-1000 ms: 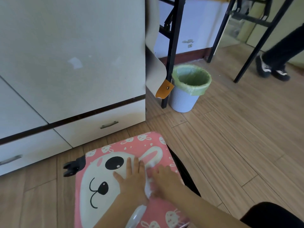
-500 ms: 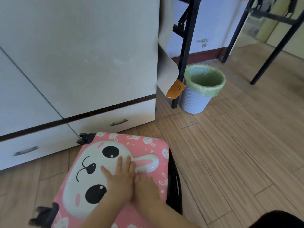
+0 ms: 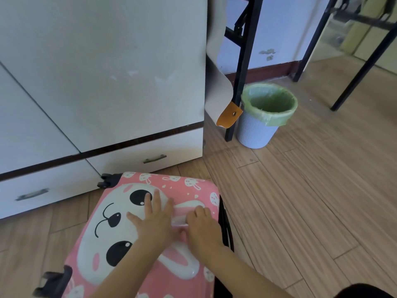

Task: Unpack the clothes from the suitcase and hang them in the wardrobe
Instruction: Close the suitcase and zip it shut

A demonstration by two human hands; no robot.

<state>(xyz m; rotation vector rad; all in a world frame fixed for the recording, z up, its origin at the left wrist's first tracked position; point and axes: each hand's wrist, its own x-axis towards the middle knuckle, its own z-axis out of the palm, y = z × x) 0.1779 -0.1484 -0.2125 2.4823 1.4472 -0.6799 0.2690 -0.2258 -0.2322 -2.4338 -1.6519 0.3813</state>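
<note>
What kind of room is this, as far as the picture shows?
Probably a bedroom or dorm room: a white wardrobe with drawers, a wood-plank floor, a lined wastebasket, and a pink suitcase lying before the wardrobe.

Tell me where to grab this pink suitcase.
Take your grip on the black part at the right end of the pink suitcase, coming from the right: it lies flat, wheels at the left end, so that is likely the top handle.

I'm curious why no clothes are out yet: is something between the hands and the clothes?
Yes. The pink suitcase is closed, so its lid hides any clothes; the left hand and right hand rest on top of it. The wardrobe behind it has its doors shut too.
</note>
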